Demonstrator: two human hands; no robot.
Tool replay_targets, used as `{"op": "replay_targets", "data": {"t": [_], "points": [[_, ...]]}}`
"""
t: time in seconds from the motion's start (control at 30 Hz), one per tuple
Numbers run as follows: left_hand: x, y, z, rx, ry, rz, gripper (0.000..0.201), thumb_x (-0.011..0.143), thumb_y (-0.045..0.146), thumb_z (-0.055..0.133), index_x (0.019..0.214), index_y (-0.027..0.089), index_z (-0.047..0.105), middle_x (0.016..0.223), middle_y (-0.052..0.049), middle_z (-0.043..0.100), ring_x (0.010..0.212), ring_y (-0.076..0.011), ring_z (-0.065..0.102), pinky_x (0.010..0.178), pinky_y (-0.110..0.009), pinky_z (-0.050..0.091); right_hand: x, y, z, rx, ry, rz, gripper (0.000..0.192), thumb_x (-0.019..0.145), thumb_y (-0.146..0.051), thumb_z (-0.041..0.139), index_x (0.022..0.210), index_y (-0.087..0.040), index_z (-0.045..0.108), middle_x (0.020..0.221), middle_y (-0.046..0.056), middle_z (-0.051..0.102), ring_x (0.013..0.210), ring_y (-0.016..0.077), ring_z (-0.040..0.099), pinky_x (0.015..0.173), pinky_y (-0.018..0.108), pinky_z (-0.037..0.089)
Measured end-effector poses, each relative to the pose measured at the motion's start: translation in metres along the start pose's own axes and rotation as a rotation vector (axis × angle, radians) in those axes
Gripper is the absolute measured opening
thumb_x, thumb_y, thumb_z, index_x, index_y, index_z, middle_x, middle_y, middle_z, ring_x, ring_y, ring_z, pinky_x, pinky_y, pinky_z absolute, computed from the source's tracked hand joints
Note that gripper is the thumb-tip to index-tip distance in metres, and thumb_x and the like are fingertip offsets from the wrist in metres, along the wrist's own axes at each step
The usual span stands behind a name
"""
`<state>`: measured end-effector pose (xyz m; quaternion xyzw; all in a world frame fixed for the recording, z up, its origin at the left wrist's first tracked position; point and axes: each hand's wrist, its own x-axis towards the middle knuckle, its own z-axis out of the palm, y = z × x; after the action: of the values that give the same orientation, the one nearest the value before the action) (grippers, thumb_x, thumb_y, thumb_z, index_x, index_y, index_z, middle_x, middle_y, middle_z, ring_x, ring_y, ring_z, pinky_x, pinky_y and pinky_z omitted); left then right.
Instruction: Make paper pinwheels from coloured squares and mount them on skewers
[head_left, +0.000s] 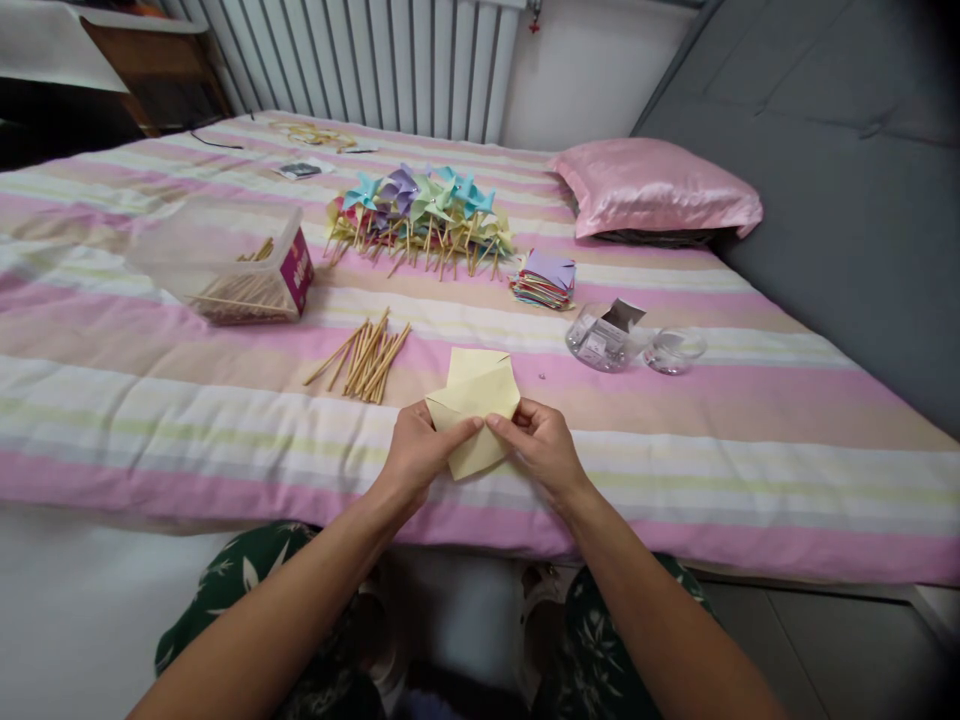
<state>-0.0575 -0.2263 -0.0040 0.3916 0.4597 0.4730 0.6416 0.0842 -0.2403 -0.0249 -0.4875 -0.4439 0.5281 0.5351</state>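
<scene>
Pale yellow paper (480,395) is held between my two hands above the front edge of the bed; it looks like overlapping squares with slits at the corners. My left hand (424,440) grips its left side, thumb on top and fingers underneath. On the other side my right hand (544,445) pinches it the same way, the two thumb tips nearly meeting. Thin wooden sticks (367,355) lie in a loose pile beyond my left hand. A stack of coloured paper squares (544,278) rests farther back on the right.
Finished paper pinwheels (427,205) on sticks are heaped mid-bed. A clear plastic box (225,260) with more sticks stands left. To the right are a clear tub (600,338) and a round lid (671,350). A pink pillow (656,190) lies by the grey headboard (810,180).
</scene>
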Motion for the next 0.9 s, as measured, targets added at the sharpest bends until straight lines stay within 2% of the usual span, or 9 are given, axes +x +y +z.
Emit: {"op": "replay_targets", "data": {"t": [0.1, 0.23, 0.37, 0.43, 0.6, 0.73, 0.9], "points": [[0.000, 0.003, -0.001, -0.011, -0.066, -0.034, 0.034, 0.055, 0.025, 0.080, 0.085, 0.011, 0.070, 0.084, -0.008, 0.073, 0.070, -0.0173, 0.064, 0.065, -0.026, 0.050, -0.002, -0.005, -0.001, 0.073, -0.002, 0.050, 0.027, 0.066, -0.035, 0.072, 0.085, -0.016, 0.067, 0.080, 0.005, 0.070, 0.072, 0.0185, 0.064, 0.065, 0.028, 0.049], [0.005, 0.015, -0.010, 0.015, -0.173, -0.117, 0.025, 0.059, 0.029, 0.077, 0.076, 0.011, 0.070, 0.072, -0.006, 0.071, 0.062, -0.0139, 0.062, 0.060, -0.023, 0.047, -0.002, -0.011, -0.005, 0.156, -0.006, 0.122, 0.031, 0.065, -0.034, 0.073, 0.089, -0.016, 0.068, 0.082, 0.005, 0.071, 0.073, 0.0198, 0.064, 0.066, 0.030, 0.049], [0.008, 0.026, -0.018, 0.092, -0.165, -0.135, 0.025, 0.063, 0.036, 0.073, 0.072, 0.012, 0.070, 0.065, -0.004, 0.067, 0.052, -0.0102, 0.056, 0.050, -0.020, 0.041, -0.002, -0.015, -0.008, 0.145, -0.043, 0.174, 0.031, 0.062, -0.033, 0.074, 0.086, -0.014, 0.069, 0.084, 0.006, 0.072, 0.071, 0.0191, 0.065, 0.064, 0.028, 0.049], [0.006, 0.027, -0.018, 0.145, -0.186, -0.159, 0.026, 0.062, 0.035, 0.074, 0.072, 0.011, 0.071, 0.065, -0.005, 0.068, 0.053, -0.0112, 0.057, 0.049, -0.021, 0.040, -0.002, -0.017, -0.007, 0.114, -0.057, 0.179, 0.028, 0.062, -0.033, 0.074, 0.083, -0.015, 0.069, 0.082, 0.005, 0.072, 0.069, 0.0178, 0.064, 0.063, 0.027, 0.048], [0.002, 0.023, -0.013, 0.217, -0.177, -0.181, 0.032, 0.055, 0.031, 0.078, 0.077, 0.010, 0.072, 0.070, -0.008, 0.070, 0.060, -0.0177, 0.061, 0.054, -0.025, 0.044, -0.003, -0.016, -0.007, 0.036, -0.088, 0.165, 0.028, 0.063, -0.035, 0.073, 0.080, -0.014, 0.067, 0.076, 0.004, 0.070, 0.063, 0.0166, 0.062, 0.056, 0.026, 0.047], [0.002, 0.021, -0.013, 0.286, -0.131, -0.149, 0.025, 0.055, 0.032, 0.077, 0.067, 0.010, 0.071, 0.062, -0.006, 0.068, 0.054, -0.0147, 0.058, 0.049, -0.022, 0.039, -0.004, -0.013, -0.008, 0.002, -0.130, 0.142, 0.027, 0.064, -0.036, 0.072, 0.082, -0.015, 0.068, 0.078, 0.004, 0.070, 0.064, 0.0167, 0.063, 0.058, 0.027, 0.048], [0.003, 0.021, -0.014, 0.310, -0.125, -0.183, 0.024, 0.055, 0.030, 0.076, 0.067, 0.010, 0.071, 0.063, -0.005, 0.069, 0.054, -0.0141, 0.057, 0.050, -0.022, 0.040, -0.003, -0.011, -0.009, 0.002, -0.166, 0.118, 0.020, 0.067, -0.033, 0.072, 0.078, -0.016, 0.068, 0.077, 0.003, 0.070, 0.064, 0.0140, 0.062, 0.057, 0.024, 0.046]]}}
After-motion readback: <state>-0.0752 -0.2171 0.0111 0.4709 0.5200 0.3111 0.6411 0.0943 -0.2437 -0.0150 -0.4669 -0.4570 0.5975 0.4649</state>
